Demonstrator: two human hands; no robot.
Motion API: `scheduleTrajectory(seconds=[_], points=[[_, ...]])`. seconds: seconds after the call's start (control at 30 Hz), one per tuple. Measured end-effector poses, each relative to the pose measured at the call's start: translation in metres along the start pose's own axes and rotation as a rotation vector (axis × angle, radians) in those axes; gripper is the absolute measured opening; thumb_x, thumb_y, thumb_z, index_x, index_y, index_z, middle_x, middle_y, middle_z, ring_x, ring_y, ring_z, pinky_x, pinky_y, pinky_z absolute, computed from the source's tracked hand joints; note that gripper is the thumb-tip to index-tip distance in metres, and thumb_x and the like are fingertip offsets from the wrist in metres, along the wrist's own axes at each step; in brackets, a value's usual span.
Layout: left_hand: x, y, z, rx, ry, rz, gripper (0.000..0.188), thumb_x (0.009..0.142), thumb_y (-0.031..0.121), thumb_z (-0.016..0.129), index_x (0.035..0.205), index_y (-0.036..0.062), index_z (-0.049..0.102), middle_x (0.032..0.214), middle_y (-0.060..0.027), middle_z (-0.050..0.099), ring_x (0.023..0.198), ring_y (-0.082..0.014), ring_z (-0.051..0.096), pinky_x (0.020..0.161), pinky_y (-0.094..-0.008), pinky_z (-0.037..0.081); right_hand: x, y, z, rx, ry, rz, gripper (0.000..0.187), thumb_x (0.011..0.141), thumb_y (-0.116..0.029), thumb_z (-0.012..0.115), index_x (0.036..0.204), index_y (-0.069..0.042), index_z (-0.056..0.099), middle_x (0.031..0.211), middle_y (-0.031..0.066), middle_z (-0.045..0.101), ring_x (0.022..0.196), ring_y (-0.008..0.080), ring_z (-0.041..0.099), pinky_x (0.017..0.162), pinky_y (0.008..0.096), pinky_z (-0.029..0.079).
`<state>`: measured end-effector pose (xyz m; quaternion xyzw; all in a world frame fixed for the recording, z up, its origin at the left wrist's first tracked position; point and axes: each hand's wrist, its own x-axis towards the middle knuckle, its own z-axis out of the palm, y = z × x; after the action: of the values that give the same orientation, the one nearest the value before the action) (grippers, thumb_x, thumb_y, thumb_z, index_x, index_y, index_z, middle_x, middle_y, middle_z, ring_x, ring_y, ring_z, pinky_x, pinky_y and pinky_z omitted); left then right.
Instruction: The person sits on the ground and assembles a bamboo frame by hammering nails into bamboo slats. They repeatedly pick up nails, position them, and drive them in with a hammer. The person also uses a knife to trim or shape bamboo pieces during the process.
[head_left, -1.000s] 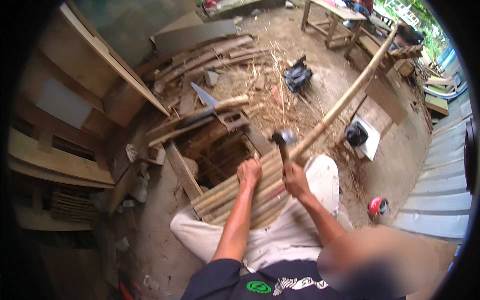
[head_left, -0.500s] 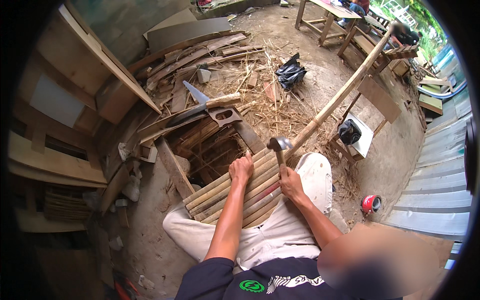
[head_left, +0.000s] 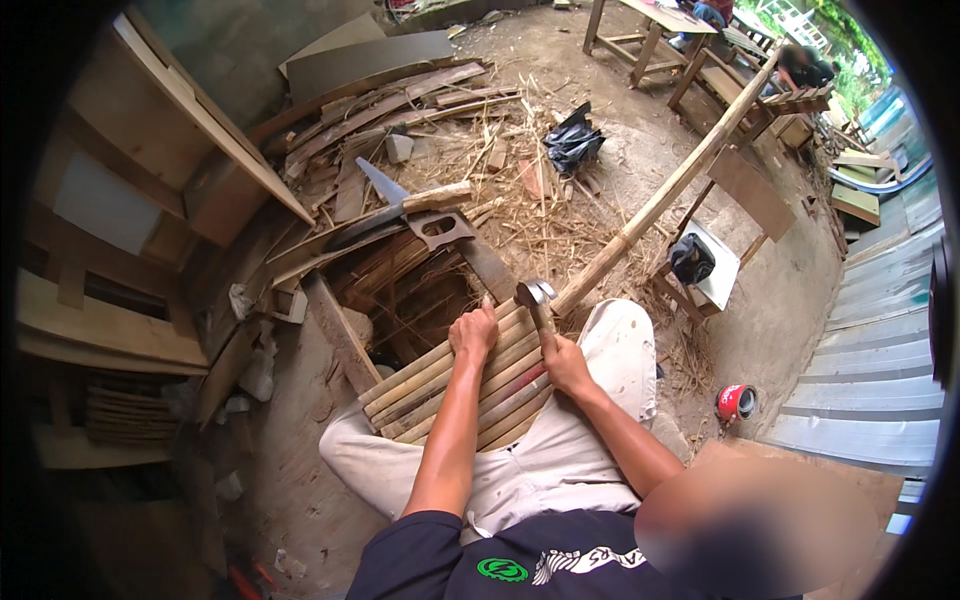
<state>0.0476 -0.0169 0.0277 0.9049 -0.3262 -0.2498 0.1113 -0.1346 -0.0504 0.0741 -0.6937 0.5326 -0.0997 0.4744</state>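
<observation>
My right hand (head_left: pixel 567 362) is wrapped round the handle of a claw hammer (head_left: pixel 536 293), its metal head raised just right of my other hand. My left hand (head_left: pixel 473 330) is closed at the far edge of a panel of bamboo slats (head_left: pixel 470 385). Whatever its fingers pinch is too small to make out. Several slats lie side by side across my lap, one with a reddish stripe. Beyond the panel is an open wooden frame (head_left: pixel 342 333) with bamboo strips inside. A handsaw (head_left: pixel 441 229) rests across the frame's far end.
A long bamboo pole (head_left: pixel 650 215) slants away to the far right. Scrap wood (head_left: pixel 400 105), splinters and a black plastic bag (head_left: pixel 574 139) litter the ground. To the right stand a chair (head_left: pixel 712 268) and a red can (head_left: pixel 735 402). Wooden shelving (head_left: pixel 120 325) lines the left.
The hammer and my right hand have moved left, so the hammer head is nearer my left hand. My left hand stays at the panel's far edge. The whole view has shifted slightly.
</observation>
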Motion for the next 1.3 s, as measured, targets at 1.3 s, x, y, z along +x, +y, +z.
scheduleTrajectory(seconds=[1.3], points=[[0.002,-0.005,0.010,-0.015,0.114,0.066,0.066,0.101,0.044,0.029,0.086,-0.0013,0.075,0.091,-0.0270,0.070,0.093,-0.0427,0.068,0.088,-0.0483,0.052,-0.048,-0.038,-0.029,0.475,-0.166,0.165,0.063,0.099,-0.061,0.042,0.081,-0.002,0.059,0.061,0.0027,0.054,0.049,0.0107,0.050,0.044,0.0284,0.040]])
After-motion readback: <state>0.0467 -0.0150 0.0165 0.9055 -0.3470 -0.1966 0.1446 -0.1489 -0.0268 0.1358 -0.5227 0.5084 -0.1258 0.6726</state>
